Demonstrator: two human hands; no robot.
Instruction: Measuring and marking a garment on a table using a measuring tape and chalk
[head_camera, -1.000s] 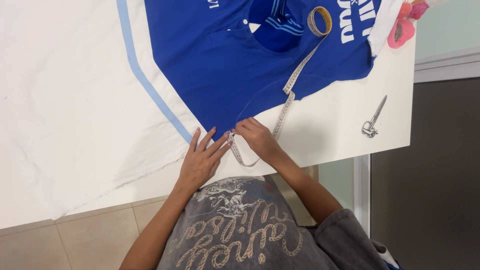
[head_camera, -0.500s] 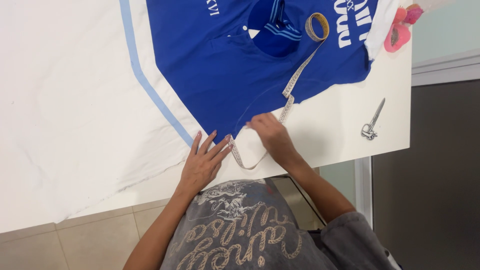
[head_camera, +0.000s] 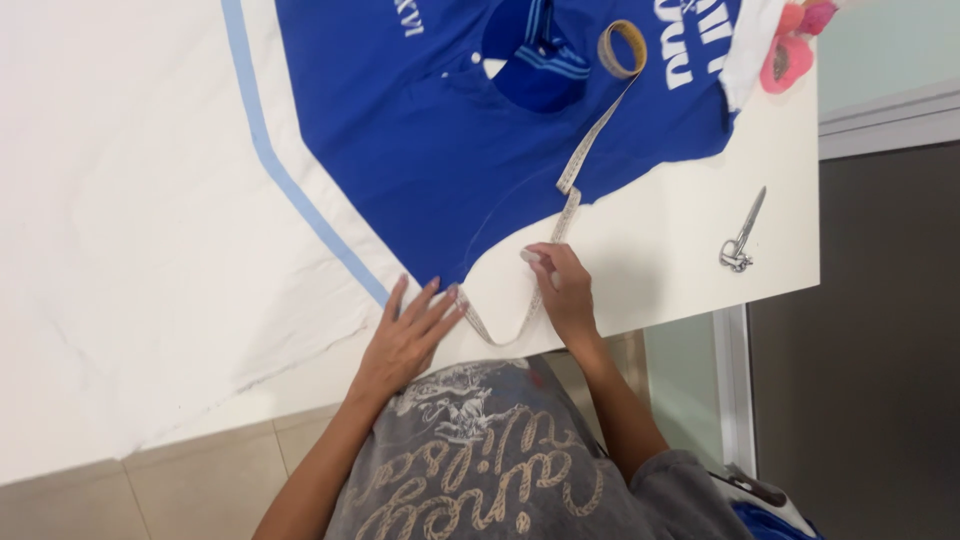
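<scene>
While my view drops straight down past a grey printed top, I see the left hand (head_camera: 408, 335) lying flat on the white table (head_camera: 660, 250), fingers spread wide and gripping nothing; its fingertips press on the near end of the measuring tape (head_camera: 572, 190) right by the lower corner of the blue garment (head_camera: 450, 150). I read that flat spread as an anchor, pinning the tape's start so it cannot creep. Just to its right, the right hand (head_camera: 562, 290) is closed in a pinch, thumb and fingertips nipping the tape a little way along, at the edge of the blue cloth. Between the two hands the tape sags in a loose loop toward the table's near edge, so it is not drawn taut here. Beyond the right hand the tape runs on up across the blue garment, which lies spread flat, to its rolled remainder (head_camera: 622, 48) resting near the collar opening; left there, the spare length stays out of the way. A white sheet with a pale blue stripe (head_camera: 270, 150) lies under the garment on the left. Well apart on the right, small metal snips (head_camera: 740, 240) rest on bare table, and something pink (head_camera: 790, 50) sits at the far corner.
</scene>
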